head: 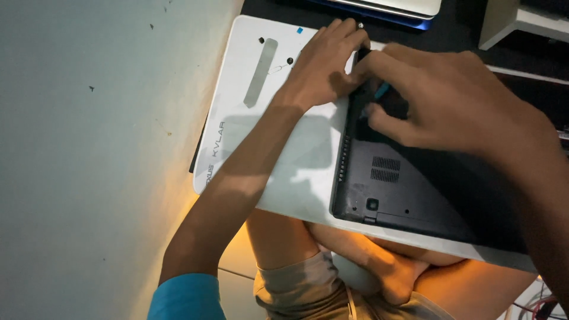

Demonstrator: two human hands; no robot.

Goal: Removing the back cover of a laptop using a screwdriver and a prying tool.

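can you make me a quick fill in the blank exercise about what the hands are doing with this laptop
1. The black laptop lies bottom-up on a flat ____ board.
2. Both hands meet at the laptop's far ____ corner.
3. The right hand pinches a small ____-coloured tool.
4. The left hand rests partly on the board, near a few small dark ____.

Missing words: white; left; blue; screws

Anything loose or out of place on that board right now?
Yes: small dark screws lie loose on the white board near the left hand, free to roll. The black laptop lies underside up, overhanging nothing. Right hand works its edge.
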